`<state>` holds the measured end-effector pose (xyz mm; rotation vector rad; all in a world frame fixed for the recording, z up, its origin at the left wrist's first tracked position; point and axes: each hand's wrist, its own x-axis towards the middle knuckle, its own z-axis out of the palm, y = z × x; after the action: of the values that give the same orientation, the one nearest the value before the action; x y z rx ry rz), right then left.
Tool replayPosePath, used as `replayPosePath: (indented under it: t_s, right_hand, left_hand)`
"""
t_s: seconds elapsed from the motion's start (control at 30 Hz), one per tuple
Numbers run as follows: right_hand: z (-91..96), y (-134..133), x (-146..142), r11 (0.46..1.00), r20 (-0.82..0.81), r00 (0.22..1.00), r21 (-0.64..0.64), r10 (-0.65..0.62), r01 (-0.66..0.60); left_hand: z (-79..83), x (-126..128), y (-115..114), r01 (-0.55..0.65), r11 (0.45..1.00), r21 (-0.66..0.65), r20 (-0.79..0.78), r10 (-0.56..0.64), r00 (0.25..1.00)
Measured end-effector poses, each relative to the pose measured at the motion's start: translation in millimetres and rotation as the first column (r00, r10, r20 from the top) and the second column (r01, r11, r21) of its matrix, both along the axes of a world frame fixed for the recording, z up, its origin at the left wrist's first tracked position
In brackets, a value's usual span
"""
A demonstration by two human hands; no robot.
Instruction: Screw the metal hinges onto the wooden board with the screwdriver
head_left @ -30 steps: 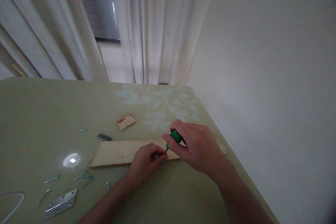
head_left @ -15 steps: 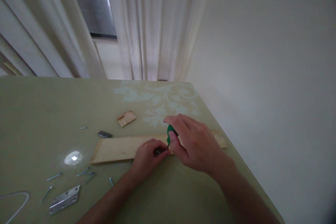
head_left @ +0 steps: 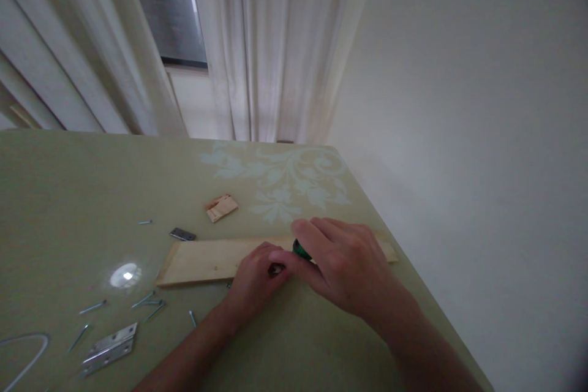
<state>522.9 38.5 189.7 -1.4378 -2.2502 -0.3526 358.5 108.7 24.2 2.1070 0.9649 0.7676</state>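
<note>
A long pale wooden board lies flat on the green table. My left hand rests on the board's near edge, fingers pinched round a small dark metal piece that I cannot name. My right hand is closed over a green-handled screwdriver, only a bit of the handle showing. The tool's tip is hidden between the two hands, which touch.
Several loose screws and a silver hinge lie at the near left. A small dark hinge and a scrap of wood lie beyond the board. A white wire loop sits at the left edge. The table's right edge runs close to my right hand.
My right hand has lowered and folded over the screwdriver, so less of the green handle shows. The left hand has stayed pinched at the same spot on the board.
</note>
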Motion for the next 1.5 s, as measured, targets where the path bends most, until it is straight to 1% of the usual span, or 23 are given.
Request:
replayPosePath:
  t_s: [0.03, 0.1, 0.2, 0.23, 0.27, 0.37, 0.43, 0.5, 0.57, 0.7, 0.73, 0.77, 0.87, 0.93, 0.97, 1.03, 1.1, 1.13, 1.37, 1.5]
  right_hand:
    - [0.7, -0.3, -0.2, 1.0, 0.028, 0.999, 0.016, -0.026, 0.025]
    - [3.4, -1.6, 0.0, 1.0, 0.038, 0.999, -0.017, -0.021, 0.022]
    - [7.4, -4.0, 1.5, 0.986, -0.05, 0.995, -0.14, 0.086, -0.093]
    - [7.8, -4.3, 2.3, 0.98, -0.082, 0.99, -0.155, 0.113, -0.124]
    - [7.4, -4.2, 2.9, 0.979, -0.103, 0.987, -0.151, 0.121, -0.136]
    - [3.7, -2.1, 4.5, 0.989, -0.109, 0.989, -0.097, 0.099, -0.109]
    - [1.7, -0.8, 5.0, 0.988, -0.134, 0.985, -0.092, 0.109, -0.122]
    - [1.6, -1.0, 5.3, 0.98, -0.173, 0.975, -0.118, 0.137, -0.159]
    - [2.7, -2.2, 5.3, 0.977, -0.178, 0.975, -0.14, 0.135, -0.161]
    - [4.8, -3.2, 4.4, 0.985, -0.103, 0.995, -0.167, 0.019, -0.036]
    - [5.0, -2.9, 4.0, 0.982, -0.1, 0.995, -0.186, 0.003, -0.021]
    - [5.3, -2.6, 3.6, 0.977, -0.113, 0.994, -0.212, 0.003, -0.027]
    - [6.5, -2.8, 3.0, 0.958, -0.197, 0.978, -0.265, 0.062, -0.114]
    - [7.1, -3.8, 3.1, 0.96, -0.207, 0.976, -0.253, 0.067, -0.119]
    - [7.1, -4.4, 3.3, 0.969, -0.185, 0.982, -0.231, 0.046, -0.089]
    - [6.4, -5.0, 3.3, 0.986, -0.106, 0.994, -0.168, -0.028, 0.01]
    - [5.2, -4.8, 2.6, 0.99, -0.029, 0.995, -0.111, -0.093, 0.09]
    - [4.7, -4.5, 1.8, 0.989, -0.01, 0.994, -0.1, -0.109, 0.107]
    - [6.0, -2.7, 0.5, 0.988, -0.037, 0.998, -0.143, -0.057, 0.051]
    - [5.9, -1.6, 2.3, 0.991, 0.017, 0.996, -0.091, -0.092, 0.093]
  left_hand:
    - [-0.3, -0.2, 0.1, 0.013, 1.0, 0.004, 0.003, -0.013, 1.0]
    - [0.8, -0.9, 0.1, 0.039, 0.999, 0.032, 0.003, -0.039, 0.999]
    - [3.4, -3.0, 0.3, 0.078, 0.992, 0.097, 0.012, -0.08, 0.997]
    - [3.6, -3.8, 0.5, 0.096, 0.987, 0.129, 0.001, -0.097, 0.995]
    - [3.3, -4.6, 0.8, 0.107, 0.981, 0.16, -0.022, -0.105, 0.994]
    - [1.2, -6.4, 2.0, 0.111, 0.965, 0.239, -0.094, -0.091, 0.991]
    - [0.9, -6.8, 2.6, 0.107, 0.966, 0.236, -0.094, -0.086, 0.992]
    - [2.3, -6.6, 3.0, 0.112, 0.972, 0.206, -0.075, -0.098, 0.992]
    - [4.4, -6.3, 3.1, 0.116, 0.977, 0.18, -0.07, -0.105, 0.992]
    - [5.9, -6.2, 3.4, 0.118, 0.981, 0.152, -0.12, -0.1, 0.988]
    - [5.9, -6.2, 3.5, 0.114, 0.982, 0.149, -0.129, -0.095, 0.987]
    - [6.1, -6.2, 3.7, 0.113, 0.983, 0.146, -0.132, -0.093, 0.987]
    - [7.6, -6.1, 4.5, 0.124, 0.982, 0.142, -0.141, -0.104, 0.985]
    - [8.4, -6.0, 5.0, 0.127, 0.984, 0.128, -0.154, -0.106, 0.982]
    - [8.2, -5.9, 5.2, 0.127, 0.984, 0.122, -0.161, -0.107, 0.981]
    - [6.3, -5.7, 5.7, 0.118, 0.986, 0.119, -0.175, -0.096, 0.98]
    - [3.6, -5.5, 6.2, 0.099, 0.987, 0.124, -0.185, -0.075, 0.98]
    - [2.5, -5.4, 6.4, 0.09, 0.988, 0.125, -0.185, -0.066, 0.981]
    - [3.7, -4.8, 7.8, 0.111, 0.989, 0.101, -0.171, -0.093, 0.981]
    - [3.4, -5.2, 7.3, 0.09, 0.988, 0.128, -0.153, -0.07, 0.986]
